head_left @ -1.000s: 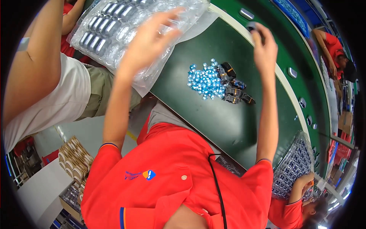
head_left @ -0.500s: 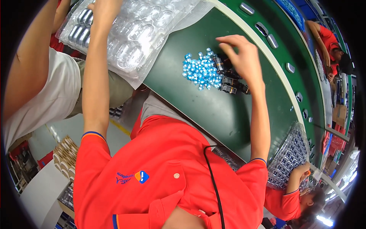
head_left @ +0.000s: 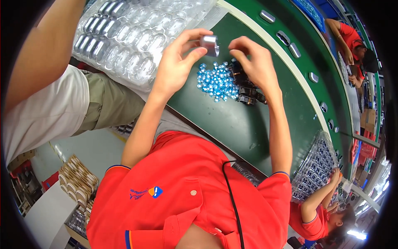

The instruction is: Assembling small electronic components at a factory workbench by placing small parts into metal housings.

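My left hand (head_left: 176, 62) grips a silver, open-ended oval housing (head_left: 210, 45) between thumb and fingers, its hollow end facing right, above the table. Just right of it, my right hand (head_left: 255, 62) has its fingers curled in and the thumb close to them; whatever lies between the tips is too small to make out. Below both hands lies a pile of small blue-and-white pieces (head_left: 216, 83). Several black mechanical parts (head_left: 247, 94) sit against the pile's right side, partly covered by my right hand.
A clear plastic blister tray (head_left: 137, 37) with silver housings lies at the left on the green table (head_left: 219, 120). Beyond a pale curved rail, a green conveyor (head_left: 304, 62) carries spaced housings. One person (head_left: 41, 83) stands close on the left; another works beside a filled tray (head_left: 313, 170) at right.
My left hand has come from the blister tray toward the table's middle, now holding a silver housing. My right hand has shifted slightly left and its fingers have curled in.
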The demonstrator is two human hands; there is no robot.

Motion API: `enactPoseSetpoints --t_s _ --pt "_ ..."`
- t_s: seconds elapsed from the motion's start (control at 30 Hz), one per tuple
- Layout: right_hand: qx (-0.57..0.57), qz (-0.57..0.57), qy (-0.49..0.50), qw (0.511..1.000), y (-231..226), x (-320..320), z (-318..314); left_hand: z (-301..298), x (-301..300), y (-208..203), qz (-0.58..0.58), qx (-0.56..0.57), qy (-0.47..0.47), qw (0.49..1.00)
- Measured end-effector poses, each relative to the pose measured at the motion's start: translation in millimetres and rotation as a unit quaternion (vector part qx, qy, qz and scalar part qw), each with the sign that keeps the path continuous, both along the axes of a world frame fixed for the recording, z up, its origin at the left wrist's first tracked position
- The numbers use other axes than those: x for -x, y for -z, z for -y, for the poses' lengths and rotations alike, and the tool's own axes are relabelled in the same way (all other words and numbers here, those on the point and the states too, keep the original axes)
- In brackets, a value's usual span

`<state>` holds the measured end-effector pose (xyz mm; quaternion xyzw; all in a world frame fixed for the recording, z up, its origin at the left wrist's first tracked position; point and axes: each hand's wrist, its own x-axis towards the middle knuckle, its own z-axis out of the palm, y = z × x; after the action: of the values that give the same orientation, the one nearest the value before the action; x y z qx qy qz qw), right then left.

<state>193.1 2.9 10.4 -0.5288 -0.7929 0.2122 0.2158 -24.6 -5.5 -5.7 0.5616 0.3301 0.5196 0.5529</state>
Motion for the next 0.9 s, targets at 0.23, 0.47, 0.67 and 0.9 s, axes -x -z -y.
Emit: enactPoseSetpoints --t_s 0.23,0.47,0.67,0.9 --pt "0.146 -0.436 0.123 0.879 5 -15 30 -8 -39 7 0.073 0.009 0.034 0.997" --pt "0.113 -0.393 0.16 0.899 4 -32 30 -8 -63 7 -0.033 -0.119 0.018 0.992" --pt "0.11 -0.396 0.183 0.893 5 -44 30 -8 -68 -4 -0.115 -0.173 0.055 0.977" --pt "0.098 -0.363 0.183 0.908 10 -51 33 -6 -71 0 -0.133 -0.215 0.101 0.962"
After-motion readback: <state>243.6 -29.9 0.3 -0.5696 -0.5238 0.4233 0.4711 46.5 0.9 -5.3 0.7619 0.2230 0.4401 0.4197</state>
